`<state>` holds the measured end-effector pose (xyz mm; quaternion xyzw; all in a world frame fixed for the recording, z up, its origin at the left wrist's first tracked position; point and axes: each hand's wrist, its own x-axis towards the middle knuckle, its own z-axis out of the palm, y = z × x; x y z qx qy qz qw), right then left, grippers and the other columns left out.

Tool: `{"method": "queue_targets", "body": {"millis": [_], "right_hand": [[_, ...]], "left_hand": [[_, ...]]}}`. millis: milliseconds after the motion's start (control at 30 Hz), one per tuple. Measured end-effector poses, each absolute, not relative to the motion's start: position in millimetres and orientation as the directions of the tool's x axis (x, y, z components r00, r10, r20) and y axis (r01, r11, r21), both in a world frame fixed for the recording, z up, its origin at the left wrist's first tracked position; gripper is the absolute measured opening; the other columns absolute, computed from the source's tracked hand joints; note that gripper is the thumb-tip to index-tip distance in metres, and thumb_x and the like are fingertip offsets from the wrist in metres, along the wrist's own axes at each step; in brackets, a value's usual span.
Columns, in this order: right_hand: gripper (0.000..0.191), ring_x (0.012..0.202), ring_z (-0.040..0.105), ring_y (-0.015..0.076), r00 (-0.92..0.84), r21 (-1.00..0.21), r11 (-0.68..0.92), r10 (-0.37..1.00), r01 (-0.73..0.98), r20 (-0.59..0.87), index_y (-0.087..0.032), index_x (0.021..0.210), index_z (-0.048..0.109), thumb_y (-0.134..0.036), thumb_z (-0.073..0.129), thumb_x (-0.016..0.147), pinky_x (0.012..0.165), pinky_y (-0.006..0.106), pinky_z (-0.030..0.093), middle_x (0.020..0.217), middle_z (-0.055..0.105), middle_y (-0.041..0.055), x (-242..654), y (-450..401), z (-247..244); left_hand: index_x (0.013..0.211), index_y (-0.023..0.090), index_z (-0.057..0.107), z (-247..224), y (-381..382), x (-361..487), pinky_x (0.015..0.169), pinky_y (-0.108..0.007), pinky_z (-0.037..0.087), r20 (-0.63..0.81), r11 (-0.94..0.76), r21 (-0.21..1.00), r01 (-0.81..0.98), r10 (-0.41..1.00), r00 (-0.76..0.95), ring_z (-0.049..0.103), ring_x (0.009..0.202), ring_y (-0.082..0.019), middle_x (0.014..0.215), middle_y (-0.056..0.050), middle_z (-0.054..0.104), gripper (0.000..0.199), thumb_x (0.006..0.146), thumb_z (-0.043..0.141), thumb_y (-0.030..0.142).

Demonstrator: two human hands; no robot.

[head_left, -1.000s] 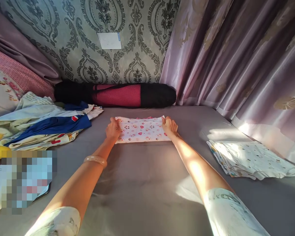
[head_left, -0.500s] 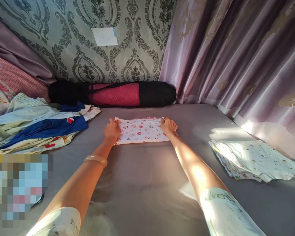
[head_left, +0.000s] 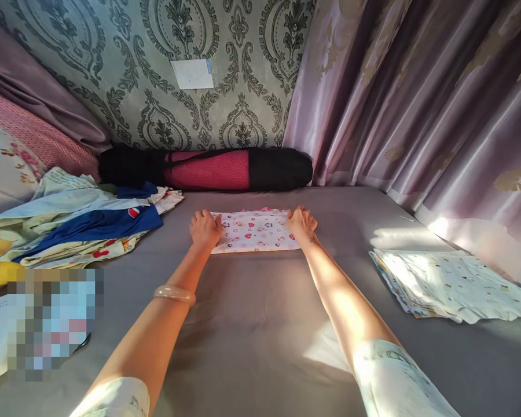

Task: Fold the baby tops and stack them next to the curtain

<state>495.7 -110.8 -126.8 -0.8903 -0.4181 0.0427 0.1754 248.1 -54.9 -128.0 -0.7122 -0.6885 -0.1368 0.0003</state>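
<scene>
A white folded garment point(head_left: 256, 233) with a pink and red heart print lies flat on the grey sheet in front of me. Its exact kind is hidden by the folds. My left hand point(head_left: 205, 229) is closed on the left end, thumb over the cloth. At the opposite end, my right hand point(head_left: 303, 223) grips the upper right corner with fingers curled. A bit of pink trim shows along the far edge between the hands.
Left of my hands is a loose heap of clothes point(head_left: 87, 223). A stack of folded white garments point(head_left: 451, 284) lies at right. Behind runs a black and pink mesh roll point(head_left: 208, 168) against the patterned wall, with purple curtains point(head_left: 373, 104) at right. A blurred item sits lower left.
My left hand has shifted slightly inward over the cloth's left end, with its thumb now on top. The right hand keeps its hold. The whole view has shifted slightly.
</scene>
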Motion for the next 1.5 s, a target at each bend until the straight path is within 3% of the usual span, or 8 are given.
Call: {"method": "queue_targets", "body": {"millis": [67, 167, 300, 400, 667, 967, 1300, 1500], "right_hand": [[0.044, 0.121, 0.058, 0.0342, 0.576, -0.301, -0.512, 0.796, 0.805, 0.185, -0.008, 0.131, 0.056, -0.034, 0.034, 0.103, 0.098, 0.045, 0.044, 0.133, 0.058, 0.0255, 479, -114, -125], [0.047, 0.133, 0.049, 0.0317, 0.337, -0.249, -0.275, 0.906, 0.929, 0.256, -0.012, 0.138, 0.053, -0.032, 0.028, 0.103, 0.11, 0.049, 0.035, 0.145, 0.052, 0.0204, 452, -114, -130], [0.054, 0.15, 0.024, 0.0292, 0.075, -0.227, -0.026, 0.975, 0.974, 0.208, -0.016, 0.152, 0.04, -0.03, 0.026, 0.102, 0.12, 0.057, 0.015, 0.161, 0.031, 0.0108, 431, -111, -146], [0.056, 0.151, 0.02, 0.0296, 0.013, -0.254, 0.033, 0.985, 0.967, 0.174, -0.017, 0.154, 0.037, -0.031, 0.025, 0.101, 0.121, 0.058, 0.01, 0.162, 0.028, 0.0097, 426, -111, -155], [0.057, 0.151, 0.018, 0.0313, -0.035, -0.228, 0.071, 0.987, 0.971, 0.159, -0.016, 0.155, 0.036, -0.03, 0.025, 0.101, 0.121, 0.061, 0.008, 0.162, 0.028, 0.0102, 427, -107, -163], [0.055, 0.151, 0.02, 0.0275, -0.011, -0.193, 0.033, 0.993, 0.981, 0.116, -0.021, 0.155, 0.036, -0.03, 0.024, 0.101, 0.122, 0.059, 0.01, 0.164, 0.026, 0.0045, 426, -108, -167], [0.056, 0.151, 0.02, 0.0275, -0.011, -0.261, 0.033, 0.996, 0.965, 0.086, -0.016, 0.155, 0.035, -0.027, 0.025, 0.101, 0.121, 0.059, 0.01, 0.163, 0.026, 0.0091, 429, -110, -156], [0.054, 0.151, 0.02, 0.0279, 0.094, -0.182, -0.064, 0.982, 0.981, 0.163, -0.016, 0.153, 0.038, -0.026, 0.029, 0.1, 0.121, 0.059, 0.009, 0.162, 0.029, 0.0097, 443, -114, -156]], "left_hand": [[0.124, 0.006, 0.055, -128, -61, 258, 0.098, -0.044, 0.047, 0.179, -0.13, 0.19, 0.973, 0.979, 0.096, 0.055, 0.124, -0.034, 0.13, -0.023, 0.059, 0.044, 0.098, 0.035, 0.035], [0.135, 0.011, 0.05, -135, -67, 276, 0.108, -0.044, 0.042, 0.172, -0.27, 0.212, 0.939, 0.957, 0.236, 0.046, 0.136, -0.031, 0.143, -0.018, 0.054, 0.046, 0.099, 0.032, 0.031], [0.147, 0.013, 0.041, -147, -71, 293, 0.119, -0.048, 0.029, 0.153, -0.362, 0.223, 0.905, 0.93, 0.334, 0.03, 0.148, -0.029, 0.156, -0.013, 0.041, 0.052, 0.1, 0.029, 0.03], [0.151, 0.011, 0.037, -154, -73, 298, 0.122, -0.05, 0.023, 0.129, -0.398, 0.198, 0.896, 0.917, 0.378, 0.022, 0.151, -0.028, 0.159, -0.013, 0.035, 0.055, 0.101, 0.024, 0.03], [0.153, 0.01, 0.036, -160, -71, 299, 0.124, -0.049, 0.014, 0.144, -0.465, 0.093, 0.88, 0.881, 0.451, 0.016, 0.152, -0.028, 0.16, -0.011, 0.034, 0.058, 0.101, 0.021, 0.032], [0.154, 0.019, 0.035, -169, -67, 298, 0.123, -0.051, 0.014, 0.048, -0.463, 0.123, 0.878, 0.886, 0.46, 0.022, 0.151, -0.028, 0.162, -0.008, 0.031, 0.057, 0.102, 0.02, 0.035], [0.152, 0.017, 0.038, -162, -73, 302, 0.122, -0.052, 0.015, 0.071, -0.449, 0.156, 0.88, 0.893, 0.444, 0.022, 0.151, -0.027, 0.16, -0.01, 0.035, 0.057, 0.102, 0.019, 0.035], [0.152, 0.014, 0.038, -159, -86, 313, 0.123, -0.052, 0.013, 0.082, -0.493, 0.131, 0.86, 0.87, 0.486, 0.021, 0.151, -0.027, 0.161, -0.011, 0.032, 0.058, 0.102, 0.018, 0.034]]}}
